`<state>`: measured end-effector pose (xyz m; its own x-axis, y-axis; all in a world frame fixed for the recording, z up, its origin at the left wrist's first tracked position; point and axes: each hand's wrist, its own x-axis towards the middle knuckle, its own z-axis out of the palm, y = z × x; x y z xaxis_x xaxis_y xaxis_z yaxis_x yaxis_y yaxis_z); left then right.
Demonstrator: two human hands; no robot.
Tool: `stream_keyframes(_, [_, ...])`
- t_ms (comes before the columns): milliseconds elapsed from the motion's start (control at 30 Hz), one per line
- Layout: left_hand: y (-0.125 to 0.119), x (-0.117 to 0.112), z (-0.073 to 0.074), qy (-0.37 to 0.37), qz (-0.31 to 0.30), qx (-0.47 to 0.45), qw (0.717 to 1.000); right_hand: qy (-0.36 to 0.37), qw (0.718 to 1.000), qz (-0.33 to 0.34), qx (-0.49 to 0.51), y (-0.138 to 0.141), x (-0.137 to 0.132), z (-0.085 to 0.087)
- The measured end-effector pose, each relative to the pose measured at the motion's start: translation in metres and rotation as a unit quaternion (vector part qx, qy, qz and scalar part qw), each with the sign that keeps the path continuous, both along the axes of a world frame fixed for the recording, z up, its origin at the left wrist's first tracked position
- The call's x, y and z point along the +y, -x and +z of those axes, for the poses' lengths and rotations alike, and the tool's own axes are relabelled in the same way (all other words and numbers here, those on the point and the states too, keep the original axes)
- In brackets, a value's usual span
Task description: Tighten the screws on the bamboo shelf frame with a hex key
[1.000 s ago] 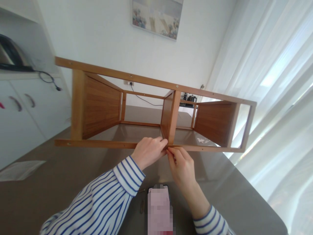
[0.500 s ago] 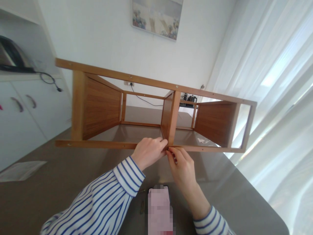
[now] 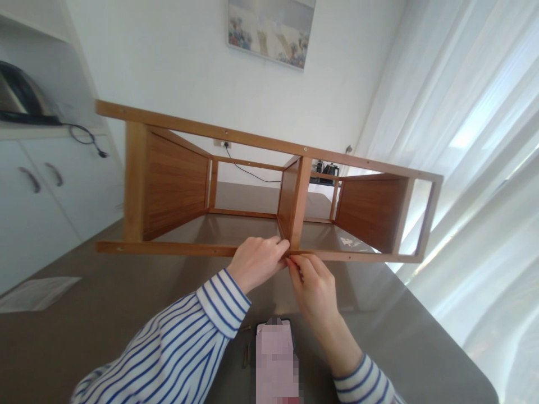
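Brown wood: a long, open frame (image 3: 269, 141) spans the middle of the view over the grey-brown tabletop (image 3: 370, 314). Left hand (image 3: 259, 261), centre, is curled over the lower rail (image 3: 181, 248) at the foot of the middle crosspiece (image 3: 301, 205), fingers bent round the wood, thumb side near the joint. Right hand (image 3: 314, 283), just beside it, has its fingertips bunched close at the rail's near edge; whether they pinch anything is too small to tell. Two slim pieces (image 3: 246, 355) lie at lower centre, next to a phone (image 3: 273, 359) with its screen blurred out. Judged for handling: a firm left grip close to the joint should limit shifting between rail and crosspiece; right fingertips want to work square to the rail, with light, even pressure, since a slanted push would probably slip or mark the wood.
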<state>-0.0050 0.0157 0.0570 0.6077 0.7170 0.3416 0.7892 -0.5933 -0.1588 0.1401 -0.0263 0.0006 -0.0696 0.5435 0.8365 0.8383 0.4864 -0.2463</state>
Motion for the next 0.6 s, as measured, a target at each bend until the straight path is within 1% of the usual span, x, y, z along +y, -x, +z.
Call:
stream_keyframes(100, [-0.0003,-0.0009,0.0013,0.01,0.003,0.0,1.0,0.0,1.0,-0.005,-0.008,0.0001,-0.0001,0.0004])
stream_keyframes(233, [-0.0005,-0.0008,0.0008,0.004,0.004,0.006,1.0,0.01,1.0,-0.02,-0.015,0.0002,0.0006,-0.0017])
stream_keyframes(333, [-0.0003,-0.0003,0.0001,0.001,0.002,0.008,1.0,0.022,0.999,-0.028,-0.003,0.0004,-0.0002,-0.0032])
stream_keyframes(433, [0.0,0.0,-0.0003,0.001,0.002,0.006,1.0,0.029,0.999,-0.021,0.008,0.0001,-0.002,-0.0031])
stream_keyframes(600, [-0.0003,0.0007,-0.0018,0.0,0.0,-0.002,1.0,-0.003,1.0,-0.014,-0.019,-0.001,-0.0023,-0.0023])
